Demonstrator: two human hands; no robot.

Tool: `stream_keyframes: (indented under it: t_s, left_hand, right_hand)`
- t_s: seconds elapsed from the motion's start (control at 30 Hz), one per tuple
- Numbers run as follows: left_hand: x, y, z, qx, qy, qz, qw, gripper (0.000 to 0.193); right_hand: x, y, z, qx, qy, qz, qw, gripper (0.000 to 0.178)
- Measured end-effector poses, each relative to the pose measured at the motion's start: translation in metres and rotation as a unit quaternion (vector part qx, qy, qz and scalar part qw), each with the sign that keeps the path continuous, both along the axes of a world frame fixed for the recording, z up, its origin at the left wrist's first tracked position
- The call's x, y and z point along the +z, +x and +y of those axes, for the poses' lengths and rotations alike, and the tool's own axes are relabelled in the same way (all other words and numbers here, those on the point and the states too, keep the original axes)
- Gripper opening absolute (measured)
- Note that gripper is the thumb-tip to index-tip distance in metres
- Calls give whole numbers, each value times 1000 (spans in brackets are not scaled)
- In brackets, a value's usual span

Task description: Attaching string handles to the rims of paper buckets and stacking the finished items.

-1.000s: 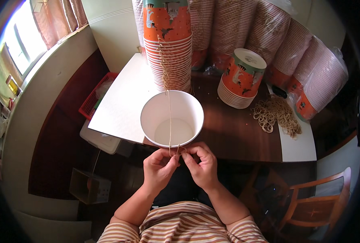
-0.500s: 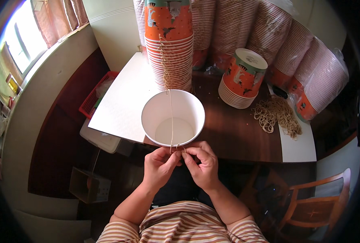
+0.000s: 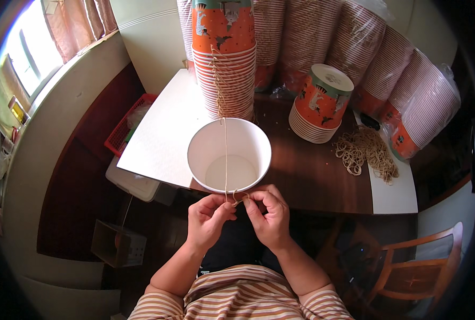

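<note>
A white-lined paper bucket [image 3: 205, 165] stands with its open mouth toward me at the table's front edge. A thin tan cord [image 3: 226, 154] runs across its mouth from the far rim to the near rim. Just below the near rim, my left hand [image 3: 208, 220] pinches the cord between thumb and forefinger. Close beside it, my right hand [image 3: 269, 214] pinches another part of the cord, and a small loop shows between the fingertips. Whether the loop is knotted is too small to tell.
Behind the bucket rises a tall stack of orange paper buckets [image 3: 224, 74] with cords hanging down its side. A shorter upside-down stack [image 3: 317, 109] stands right of it, near a heap of tan cords [image 3: 371, 154]. Plastic-wrapped stacks [image 3: 355, 37] line the back. A wooden chair [image 3: 419, 261] is at lower right.
My fingertips have moved slightly apart, the left a little leftward and the right a little rightward. More of the cord loop now shows between them. The bucket has barely shifted.
</note>
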State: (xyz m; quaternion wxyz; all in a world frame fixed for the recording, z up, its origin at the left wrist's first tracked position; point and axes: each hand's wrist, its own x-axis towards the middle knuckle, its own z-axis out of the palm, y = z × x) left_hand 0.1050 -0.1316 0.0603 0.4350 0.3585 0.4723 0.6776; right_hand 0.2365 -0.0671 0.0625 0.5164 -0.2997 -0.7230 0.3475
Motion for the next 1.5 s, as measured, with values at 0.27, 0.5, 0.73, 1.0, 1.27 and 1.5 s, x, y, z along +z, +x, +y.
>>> stream_keyframes:
  t_s: [0.27,0.5,0.73,1.0,1.27,1.5]
  left_hand:
    - [-6,2,-1,15,-13,82,996,13]
    - [-1,5,-4,21,7,150,988,6]
    - [-8,3,-8,51,-9,161,986,7]
    - [-28,2,-8,79,15,167,983,8]
    - [-20,-2,-12,40,-23,115,992,11]
    - [-14,-8,-4,21,-29,37,999,13]
  right_hand:
    - [0,-2,-2,-6,-20,1,1000,7]
    - [-14,-13,-1,-96,89,-52,990,7]
    - [-24,-14,0,-10,-84,65,994,6]
    - [-41,-9,-16,158,-276,152,936,12]
    - [-34,-16,-19,196,-359,236,882,11]
    - [-21,-20,-19,190,-407,329,831,12]
